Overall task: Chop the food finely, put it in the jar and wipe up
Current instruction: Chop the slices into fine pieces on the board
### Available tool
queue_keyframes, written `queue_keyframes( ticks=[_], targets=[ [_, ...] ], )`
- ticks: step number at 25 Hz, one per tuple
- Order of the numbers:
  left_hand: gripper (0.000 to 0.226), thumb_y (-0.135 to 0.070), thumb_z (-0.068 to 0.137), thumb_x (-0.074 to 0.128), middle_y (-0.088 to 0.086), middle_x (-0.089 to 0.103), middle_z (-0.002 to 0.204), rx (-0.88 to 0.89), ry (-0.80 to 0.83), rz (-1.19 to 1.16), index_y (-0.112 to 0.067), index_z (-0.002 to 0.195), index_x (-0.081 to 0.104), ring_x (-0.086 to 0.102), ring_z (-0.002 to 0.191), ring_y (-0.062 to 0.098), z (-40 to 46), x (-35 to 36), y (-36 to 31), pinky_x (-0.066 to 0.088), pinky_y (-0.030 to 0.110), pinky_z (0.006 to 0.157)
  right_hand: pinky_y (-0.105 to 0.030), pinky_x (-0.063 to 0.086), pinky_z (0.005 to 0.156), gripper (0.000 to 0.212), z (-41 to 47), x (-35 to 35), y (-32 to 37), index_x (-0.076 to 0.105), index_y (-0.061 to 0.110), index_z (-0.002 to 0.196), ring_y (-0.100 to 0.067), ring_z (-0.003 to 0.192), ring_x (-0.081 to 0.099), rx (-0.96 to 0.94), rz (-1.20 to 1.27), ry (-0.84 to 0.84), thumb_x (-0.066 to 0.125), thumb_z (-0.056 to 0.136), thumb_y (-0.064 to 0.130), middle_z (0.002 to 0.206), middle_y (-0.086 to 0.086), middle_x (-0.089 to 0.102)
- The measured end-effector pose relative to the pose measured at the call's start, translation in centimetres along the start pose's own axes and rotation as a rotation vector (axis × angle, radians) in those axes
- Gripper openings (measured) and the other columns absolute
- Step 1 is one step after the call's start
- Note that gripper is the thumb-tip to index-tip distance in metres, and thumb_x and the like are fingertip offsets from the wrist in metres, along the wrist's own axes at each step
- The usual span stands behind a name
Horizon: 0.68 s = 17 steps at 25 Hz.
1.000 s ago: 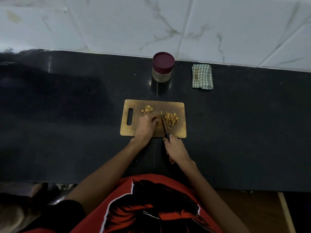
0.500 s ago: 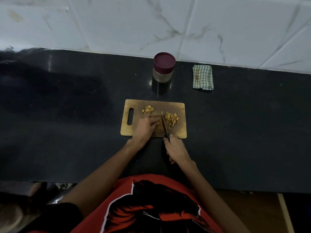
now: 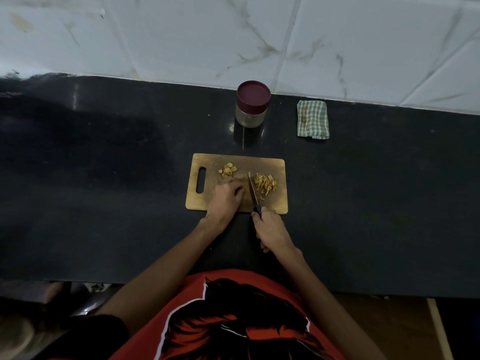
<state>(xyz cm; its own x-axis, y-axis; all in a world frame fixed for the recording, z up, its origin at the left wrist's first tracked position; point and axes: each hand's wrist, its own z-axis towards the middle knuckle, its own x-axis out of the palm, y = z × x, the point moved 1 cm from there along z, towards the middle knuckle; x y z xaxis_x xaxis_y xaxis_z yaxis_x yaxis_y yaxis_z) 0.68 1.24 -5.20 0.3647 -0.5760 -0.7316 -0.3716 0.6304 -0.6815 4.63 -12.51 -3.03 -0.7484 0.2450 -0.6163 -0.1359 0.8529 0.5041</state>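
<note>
A wooden cutting board (image 3: 278, 165) lies on the black counter (image 3: 104, 190). On its right half sits a pile of thin yellow strips (image 3: 265, 183); a few yellow slices (image 3: 228, 170) lie near the handle hole. My right hand (image 3: 272, 228) grips the black handle of a knife (image 3: 252, 189), whose blade points away from me just left of the strips. My left hand (image 3: 226, 197) rests on the board with curled fingers beside the blade; what lies under its fingertips is hidden. Behind the board stands a jar (image 3: 252, 104) with a maroon lid on.
A folded green checked cloth (image 3: 312, 119) lies to the right of the jar, near the white tiled wall (image 3: 259, 35). The counter's front edge runs just in front of my red shirt.
My hands and the knife have hardly shifted; the blade stays beside the strips and my left hand stays beside it.
</note>
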Motion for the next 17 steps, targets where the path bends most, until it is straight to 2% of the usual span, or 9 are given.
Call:
queue_keyframes(
  ticks=[4,7,9,11,14,17],
  targets=[
    [0.018,-0.01,0.091,0.057,0.004,0.063,0.104,0.001,-0.026,0.032,-0.011,0.104,0.07,0.06,0.09,0.014,-0.1,0.3,0.1,0.052,0.028,0.08,-0.033,0.056,0.047,0.025,0.1,0.2,0.5,0.047,0.013,0.109,-0.022,0.057,0.065,-0.009,0.007,-0.001,0.036,0.105,0.035,0.094,-0.013,0.063],
    [0.019,-0.01,0.092,0.055,0.005,0.064,0.103,-0.002,-0.021,0.038,-0.01,0.104,0.07,0.061,0.088,0.015,-0.1,0.5,0.2,0.052,0.028,0.077,-0.047,0.06,0.068,0.024,0.4,0.6,0.7,0.048,0.013,0.104,-0.029,0.076,0.068,-0.038,-0.01,-0.018,0.036,0.105,0.034,0.098,-0.015,0.064],
    [0.02,-0.012,0.093,0.054,0.005,0.065,0.103,-0.017,0.003,0.041,-0.011,0.104,0.07,0.061,0.086,0.014,0.0,0.6,0.4,0.053,0.03,0.076,-0.05,0.058,0.074,0.022,0.5,0.7,0.9,0.046,0.014,0.101,-0.031,0.081,0.066,-0.048,-0.004,-0.018,0.036,0.105,0.033,0.099,-0.016,0.064],
    [0.02,-0.013,0.093,0.053,0.006,0.065,0.104,-0.03,0.007,0.047,-0.01,0.104,0.07,0.062,0.086,0.016,0.1,0.8,0.5,0.053,0.032,0.075,-0.048,0.059,0.07,0.022,0.5,0.6,1.0,0.047,0.014,0.101,-0.028,0.075,0.065,-0.054,0.005,-0.022,0.036,0.105,0.032,0.097,-0.015,0.064],
    [0.021,-0.013,0.093,0.052,0.007,0.062,0.105,-0.029,-0.008,0.053,-0.008,0.105,0.069,0.061,0.087,0.017,0.1,0.9,0.5,0.053,0.034,0.075,-0.038,0.058,0.053,0.025,0.5,0.4,1.1,0.048,0.011,0.104,-0.023,0.062,0.064,-0.05,0.023,-0.018,0.035,0.105,0.032,0.094,-0.016,0.064],
    [0.02,-0.012,0.093,0.052,0.006,0.062,0.104,-0.009,-0.006,0.045,-0.009,0.105,0.067,0.06,0.086,0.015,-0.1,1.0,0.6,0.054,0.036,0.075,-0.042,0.059,0.058,0.025,0.5,0.4,1.2,0.048,0.011,0.105,-0.024,0.064,0.064,-0.054,0.005,-0.015,0.034,0.105,0.032,0.095,-0.016,0.064]
  ],
)
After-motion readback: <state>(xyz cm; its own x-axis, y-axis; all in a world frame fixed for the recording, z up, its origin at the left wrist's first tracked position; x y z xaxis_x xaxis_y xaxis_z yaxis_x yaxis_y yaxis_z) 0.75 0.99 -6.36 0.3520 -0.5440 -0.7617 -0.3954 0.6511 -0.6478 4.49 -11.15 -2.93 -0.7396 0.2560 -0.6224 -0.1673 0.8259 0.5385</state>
